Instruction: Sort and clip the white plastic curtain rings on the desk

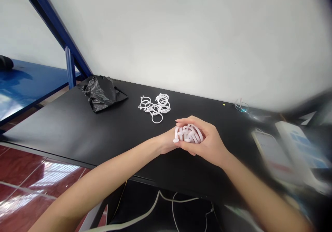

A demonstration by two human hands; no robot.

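A bunch of white plastic curtain rings [190, 133] is gathered between my two hands above the black table. My right hand [214, 140] curls round the bunch from the right, with the thumb on the near side and fingers over the far side. From the left, my left hand [169, 139] is cupped against the rings; most of its fingers are hidden behind them and the right hand. Further back on the table lies a loose pile of similar white rings [157, 118], with small knobs at their ends.
A crumpled black plastic bag [102, 92] lies on the black table [124, 131] at the back left. To the right are a phone [271, 150], a white box [301, 145] and glasses [241, 108]. A blue metal frame [53, 17] stands left. Cables [155, 204] hang below the front edge.
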